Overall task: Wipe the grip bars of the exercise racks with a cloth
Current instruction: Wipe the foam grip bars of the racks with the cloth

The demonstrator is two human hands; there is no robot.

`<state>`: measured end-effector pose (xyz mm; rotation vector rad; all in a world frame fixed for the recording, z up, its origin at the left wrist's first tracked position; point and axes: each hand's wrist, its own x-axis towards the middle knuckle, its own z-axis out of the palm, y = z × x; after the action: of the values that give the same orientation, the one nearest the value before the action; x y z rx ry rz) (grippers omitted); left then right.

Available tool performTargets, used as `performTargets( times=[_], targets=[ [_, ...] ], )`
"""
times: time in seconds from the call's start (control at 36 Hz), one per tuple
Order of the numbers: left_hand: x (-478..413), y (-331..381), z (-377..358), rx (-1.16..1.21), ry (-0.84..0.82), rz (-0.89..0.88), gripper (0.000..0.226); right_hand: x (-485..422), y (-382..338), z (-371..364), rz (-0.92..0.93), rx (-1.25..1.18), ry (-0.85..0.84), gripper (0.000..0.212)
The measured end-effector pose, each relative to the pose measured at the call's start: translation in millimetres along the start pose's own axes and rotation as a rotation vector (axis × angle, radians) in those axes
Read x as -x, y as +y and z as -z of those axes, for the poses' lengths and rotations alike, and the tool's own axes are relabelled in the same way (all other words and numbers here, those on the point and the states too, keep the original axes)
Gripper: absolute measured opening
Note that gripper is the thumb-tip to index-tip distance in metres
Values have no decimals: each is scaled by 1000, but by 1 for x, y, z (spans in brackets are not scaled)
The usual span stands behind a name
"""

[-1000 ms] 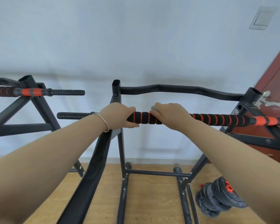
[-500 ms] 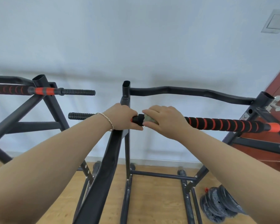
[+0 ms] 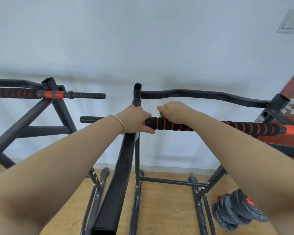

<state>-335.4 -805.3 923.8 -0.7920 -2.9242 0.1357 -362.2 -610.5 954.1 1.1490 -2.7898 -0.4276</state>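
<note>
Wiping is the step in hand, we'd say. The black foam grip bar with orange rings (image 3: 168, 126) runs across the middle of the black steel rack (image 3: 137, 99). The small grey cloth (image 3: 161, 114) is bunched on top of the bar near its left end and mostly hidden.

Our right hand (image 3: 175, 110) has its grip clamped over cloth and bar together, fingers curled across the top. We reckon that's so the cloth wraps the foam instead of skimming it. Our left hand (image 3: 135, 120) has its grip closed on the bar right beside the upright, thumb underneath, probably to steady the rack while we rub.

No telling from here which stretches are already clean.

Further out, the second rack's striped foam bar (image 3: 15, 93) sits on the left, well apart. A stack of dark round weight plates (image 3: 236, 211) lies on the wooden floor (image 3: 159, 209) near the rack's feet.
</note>
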Motion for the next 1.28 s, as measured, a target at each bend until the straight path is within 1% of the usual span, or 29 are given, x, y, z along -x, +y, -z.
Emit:
performTargets(
  times=[0.08, 0.11, 0.14, 0.17, 0.19, 0.22, 0.28, 0.31, 0.33, 0.36, 0.42, 0.44, 0.47, 0.56, 0.61, 0.67, 0.72, 0.78, 0.83, 0.86, 0.92, 0.94, 1.03, 1.06, 1.11, 1.14, 1.17, 1.22, 1.28],
  targets=[
    [11, -12, 5, 68, 41, 40, 53, 7, 4, -2, -194, -233, 291, 38],
    [16, -17, 6, 70, 60, 61, 55, 10, -1, 0, -229, -269, 341, 41],
    [21, -22, 5, 53, 74, 73, 57, 14, -8, 0, -218, -262, 377, 38],
    [27, -25, 4, 35, 73, 84, 58, 15, -15, -4, -144, -189, 408, 29],
    [31, -27, 3, 32, 62, 100, 59, 18, -25, -7, -59, -102, 396, 24],
    [35, -27, 1, 40, 44, 120, 60, 20, -33, -10, 15, -48, 371, 27],
    [36, -26, -1, 48, 16, 142, 61, 20, -42, -20, -13, -63, 292, 50],
    [36, -26, -2, 46, 5, 141, 61, 19, -41, -24, -63, -78, 296, 61],
    [36, -26, -2, 48, -2, 140, 61, 17, -40, -26, -70, -70, 317, 64],
    [35, -26, -2, 56, -3, 139, 60, 14, -38, -29, -44, -28, 330, 56],
    [35, -26, -2, 61, 7, 139, 58, 11, -36, -29, 61, 82, 323, 26],
    [35, -26, -2, 58, 14, 139, 58, 8, -34, -28, 85, 144, 279, 28],
    [35, -26, -3, 55, 21, 139, 57, 6, -33, -25, 72, 146, 210, 35],
    [35, -28, -4, 55, 29, 142, 58, -3, -33, -9, 25, 141, 118, 47],
    [35, -28, -4, 65, 21, 143, 57, -10, -29, -1, 113, 218, 37, 40],
    [35, -28, -3, 60, 8, 129, 55, -10, -23, 7, 157, 195, 7, 34],
    [34, -28, -2, 72, -13, 117, 52, -9, -18, 8, 34, -8, 39, 35],
    [32, -31, -2, 100, -41, 111, 51, -5, -13, 8, -175, -236, 175, 34],
    [30, -33, -4, 126, -58, 107, 50, 7, -15, 1, -182, -396, 410, 31],
    [29, -34, -5, 136, -57, 106, 50, 13, -17, -3, -142, -310, 421, 29],
    [28, -35, -7, 146, -48, 107, 49, 24, -29, -13, -18, -128, 310, 32],
    [27, -36, -8, 146, -46, 105, 49, 28, -35, -16, -4, -93, 279, 32],
    [27, -36, -8, 136, -45, 95, 50, 27, -42, -23, -119, -180, 317, 55],
    [27, -36, -8, 136, -43, 95, 50, 24, -41, -28, -111, -156, 359, 54],
    [27, -35, -8, 136, -37, 95, 50, 20, -39, -29, -47, 35, 395, 37],
    [27, -35, -7, 132, -34, 95, 50, 18, -37, -26, -32, 117, 316, 26],
    [28, -35, -6, 126, -30, 94, 49, 14, -37, -21, -32, 145, 223, 24],
    [29, -34, -5, 107, -25, 88, 49, 7, -37, -4, -74, 48, 65, 40],
    [29, -34, -4, 110, -29, 84, 48, -2, -32, 6, -100, -8, -43, 39]
  ],
)
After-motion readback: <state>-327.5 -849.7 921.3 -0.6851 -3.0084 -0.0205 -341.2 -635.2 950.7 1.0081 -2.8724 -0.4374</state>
